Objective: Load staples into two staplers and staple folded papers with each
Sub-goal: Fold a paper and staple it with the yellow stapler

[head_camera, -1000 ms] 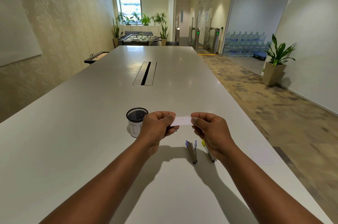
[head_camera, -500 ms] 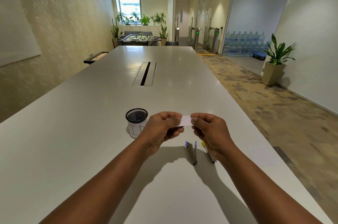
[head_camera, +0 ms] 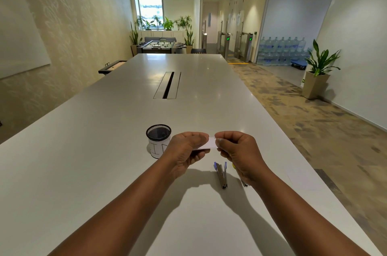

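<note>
— What are the hands doing?
— The left hand (head_camera: 186,151) and right hand (head_camera: 238,151) each pinch one end of a small white folded paper (head_camera: 210,143), held above the tabletop (head_camera: 104,161).
— And the staplers?
— One stapler with blue ends (head_camera: 221,174) lies on the tabletop below the paper; a second stapler (head_camera: 244,182) is just beside it, mostly hidden under the right wrist.
— Anything else?
— A black mesh cup (head_camera: 158,140) stands left of the hands.

Office: long meeting table (head_camera: 125,130), turnstiles (head_camera: 236,46).
</note>
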`<action>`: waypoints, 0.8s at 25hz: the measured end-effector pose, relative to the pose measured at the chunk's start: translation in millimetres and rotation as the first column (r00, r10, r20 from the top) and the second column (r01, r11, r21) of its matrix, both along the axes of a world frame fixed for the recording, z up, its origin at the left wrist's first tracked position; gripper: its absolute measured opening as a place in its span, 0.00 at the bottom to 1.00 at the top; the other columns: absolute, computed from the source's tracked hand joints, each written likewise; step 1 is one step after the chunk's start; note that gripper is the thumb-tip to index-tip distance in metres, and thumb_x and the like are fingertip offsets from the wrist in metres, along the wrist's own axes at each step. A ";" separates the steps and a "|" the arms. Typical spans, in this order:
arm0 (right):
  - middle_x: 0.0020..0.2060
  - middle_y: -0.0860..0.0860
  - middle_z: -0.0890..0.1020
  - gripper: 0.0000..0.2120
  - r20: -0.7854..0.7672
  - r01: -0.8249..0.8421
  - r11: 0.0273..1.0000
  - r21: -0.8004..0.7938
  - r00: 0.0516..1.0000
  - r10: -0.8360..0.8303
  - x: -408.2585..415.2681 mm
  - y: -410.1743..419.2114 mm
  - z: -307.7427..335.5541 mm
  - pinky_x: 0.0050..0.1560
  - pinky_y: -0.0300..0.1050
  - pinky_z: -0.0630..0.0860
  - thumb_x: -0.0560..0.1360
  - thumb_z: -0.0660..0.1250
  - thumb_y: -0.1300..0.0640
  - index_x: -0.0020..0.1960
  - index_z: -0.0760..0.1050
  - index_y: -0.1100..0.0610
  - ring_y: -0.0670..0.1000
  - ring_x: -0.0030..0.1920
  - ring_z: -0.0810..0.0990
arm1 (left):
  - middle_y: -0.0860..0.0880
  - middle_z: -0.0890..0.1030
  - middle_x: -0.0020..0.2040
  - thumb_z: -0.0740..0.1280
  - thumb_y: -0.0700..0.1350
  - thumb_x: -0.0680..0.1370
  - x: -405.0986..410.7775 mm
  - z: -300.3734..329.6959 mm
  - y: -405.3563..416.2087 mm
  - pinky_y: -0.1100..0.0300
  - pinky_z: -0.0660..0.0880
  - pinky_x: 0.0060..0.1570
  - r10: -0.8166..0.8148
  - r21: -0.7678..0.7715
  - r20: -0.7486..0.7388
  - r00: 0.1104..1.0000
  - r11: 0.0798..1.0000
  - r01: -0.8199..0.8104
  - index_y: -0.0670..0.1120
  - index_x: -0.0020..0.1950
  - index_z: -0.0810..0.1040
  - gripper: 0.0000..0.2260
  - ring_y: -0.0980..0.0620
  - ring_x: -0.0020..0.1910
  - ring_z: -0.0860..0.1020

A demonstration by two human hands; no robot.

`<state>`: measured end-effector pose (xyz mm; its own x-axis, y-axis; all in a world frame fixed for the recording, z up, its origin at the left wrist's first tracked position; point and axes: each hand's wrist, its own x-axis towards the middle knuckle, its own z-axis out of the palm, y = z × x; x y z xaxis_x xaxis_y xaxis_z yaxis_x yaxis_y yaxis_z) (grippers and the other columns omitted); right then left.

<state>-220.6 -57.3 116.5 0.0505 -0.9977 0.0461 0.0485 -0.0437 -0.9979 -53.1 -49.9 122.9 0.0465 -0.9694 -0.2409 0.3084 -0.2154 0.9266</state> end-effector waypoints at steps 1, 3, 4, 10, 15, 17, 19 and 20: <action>0.37 0.54 0.86 0.06 0.008 0.003 1.000 0.008 1.000 -0.003 0.5 0.2 -0.7 0.44 0.45 0.79 0.75 0.71 0.67 0.49 0.85 0.59 0.49 0.37 0.82 | 0.39 0.86 0.45 0.74 0.37 0.75 0.4 -0.6 -0.2 0.62 0.80 0.33 -0.004 0.002 -0.006 1.000 1.000 0.004 0.39 0.50 0.84 0.06 0.45 0.41 0.85; 0.38 0.55 0.86 0.06 0.033 0.011 1.000 0.025 0.999 -0.012 1.1 0.6 -2.0 0.45 0.46 0.79 0.75 0.71 0.67 0.50 0.84 0.60 0.50 0.37 0.82 | 0.39 0.86 0.45 0.75 0.35 0.74 2.2 -1.2 0.8 0.62 0.81 0.36 -0.037 -0.011 -0.014 0.999 0.999 0.037 0.39 0.51 0.84 0.07 0.44 0.43 0.85; 0.39 0.56 0.86 0.06 0.035 0.017 0.999 0.030 0.999 -0.018 0.7 0.5 -2.3 0.45 0.46 0.79 0.75 0.71 0.67 0.50 0.84 0.60 0.50 0.38 0.82 | 0.39 0.86 0.46 0.75 0.33 0.73 3.0 -1.7 0.8 0.61 0.81 0.39 -0.052 -0.019 -0.007 0.999 0.998 0.052 0.40 0.51 0.84 0.08 0.44 0.44 0.85; 0.37 0.54 0.86 0.06 0.001 0.002 1.000 0.026 1.000 -0.002 0.8 1.5 -1.3 0.43 0.44 0.79 0.75 0.70 0.67 0.48 0.85 0.59 0.49 0.37 0.82 | 0.40 0.86 0.44 0.74 0.35 0.73 2.6 -4.1 -1.0 0.61 0.79 0.36 0.001 -0.009 0.034 0.999 1.000 -0.001 0.40 0.49 0.85 0.06 0.48 0.38 0.84; 0.40 0.57 0.87 0.07 -0.013 0.020 0.999 0.026 1.000 -0.020 -1.0 -0.7 -2.6 0.43 0.43 0.80 0.75 0.70 0.67 0.49 0.85 0.59 0.50 0.37 0.82 | 0.41 0.86 0.45 0.74 0.34 0.73 0.4 -6.6 -0.8 0.59 0.79 0.42 -0.013 -0.042 0.057 0.998 0.999 0.015 0.41 0.50 0.85 0.07 0.46 0.43 0.83; 0.41 0.58 0.86 0.07 0.002 0.030 0.999 0.038 1.000 -0.030 -2.4 -1.9 -4.5 0.43 0.43 0.80 0.75 0.70 0.67 0.49 0.85 0.59 0.50 0.38 0.82 | 0.42 0.86 0.44 0.74 0.31 0.72 0.5 -6.0 -1.2 0.59 0.80 0.43 -0.034 -0.045 0.079 0.996 0.998 0.037 0.41 0.51 0.85 0.10 0.47 0.42 0.83; 0.40 0.57 0.86 0.07 0.020 0.032 0.999 0.043 0.999 -0.033 -2.2 -1.9 -6.6 0.43 0.43 0.79 0.75 0.70 0.67 0.49 0.85 0.59 0.50 0.37 0.81 | 0.42 0.86 0.44 0.74 0.33 0.72 -0.8 -6.9 -2.9 0.59 0.80 0.42 -0.015 -0.037 0.088 0.996 0.999 0.018 0.40 0.51 0.85 0.08 0.48 0.39 0.83; 0.39 0.56 0.86 0.07 0.017 0.031 0.999 0.038 0.999 -0.031 -1.8 -1.6 -7.5 0.42 0.43 0.79 0.75 0.70 0.67 0.50 0.84 0.59 0.50 0.37 0.81 | 0.42 0.86 0.44 0.74 0.35 0.73 -2.0 -8.1 -3.8 0.60 0.80 0.40 0.009 -0.028 0.079 0.997 1.000 -0.007 0.39 0.51 0.85 0.07 0.48 0.38 0.83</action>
<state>-222.4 -58.9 109.0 0.0190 -0.9998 0.0091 0.0650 -0.0078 -0.9979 -55.1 -53.7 114.9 0.0724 -0.9751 -0.2096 0.2355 -0.1875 0.9536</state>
